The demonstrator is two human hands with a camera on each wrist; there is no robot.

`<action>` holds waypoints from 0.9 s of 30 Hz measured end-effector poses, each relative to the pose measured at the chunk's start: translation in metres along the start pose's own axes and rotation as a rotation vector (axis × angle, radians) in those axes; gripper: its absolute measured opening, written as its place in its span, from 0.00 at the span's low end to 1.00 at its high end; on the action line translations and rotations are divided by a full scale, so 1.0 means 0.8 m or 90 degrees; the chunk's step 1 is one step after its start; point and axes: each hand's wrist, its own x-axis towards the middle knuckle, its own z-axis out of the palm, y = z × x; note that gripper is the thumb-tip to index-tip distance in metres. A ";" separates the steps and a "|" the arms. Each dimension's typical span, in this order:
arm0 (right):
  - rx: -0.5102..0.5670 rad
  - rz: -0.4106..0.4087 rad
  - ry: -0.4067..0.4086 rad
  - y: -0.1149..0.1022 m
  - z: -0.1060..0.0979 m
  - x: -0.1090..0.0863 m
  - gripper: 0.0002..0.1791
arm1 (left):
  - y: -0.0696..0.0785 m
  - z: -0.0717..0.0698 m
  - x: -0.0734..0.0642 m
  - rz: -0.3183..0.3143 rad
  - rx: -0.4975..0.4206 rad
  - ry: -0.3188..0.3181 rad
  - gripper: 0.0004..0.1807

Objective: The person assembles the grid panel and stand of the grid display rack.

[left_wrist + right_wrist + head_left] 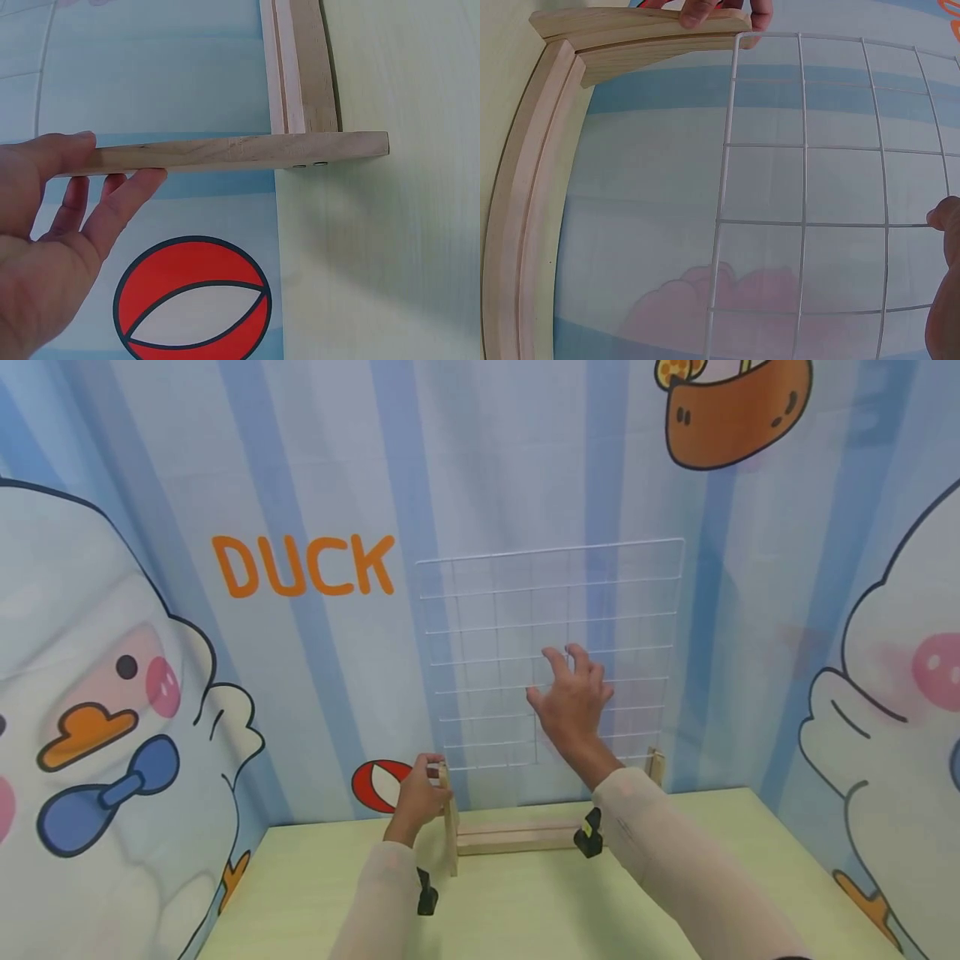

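Note:
A white wire grid panel (pixel 551 550) stands upright at the back, its lower corner meeting the top of a wooden post (pixel 451 831). My left hand (pixel 420 793) pinches the upper part of that post, thumb on one side and fingers on the other, as the left wrist view shows. My right hand (pixel 576 706) holds the grid near its middle, fingers bent at the wires; in the right wrist view the thumb (pixel 946 217) touches a wire. A grooved wooden crossbar (pixel 517 841) joins the post low down. At the right stands another wooden post (pixel 656 767), partly hidden by my sleeve.
The frame rests on a pale yellow tabletop (pixel 510 910). Close behind it hangs a blue striped cloth (pixel 322 460) with printed ducks, and the same cloth closes both sides. Black wrist devices (pixel 588 833) sit beside my sleeves.

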 end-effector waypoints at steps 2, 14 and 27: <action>0.000 -0.001 0.000 0.001 0.002 -0.003 0.32 | 0.000 0.000 0.000 -0.004 0.001 0.000 0.32; -0.004 0.000 -0.002 0.010 0.018 -0.022 0.33 | -0.002 0.000 0.003 -0.003 0.007 -0.002 0.31; -0.021 -0.012 0.007 0.016 0.024 -0.042 0.32 | -0.002 0.000 0.000 0.009 0.011 -0.005 0.32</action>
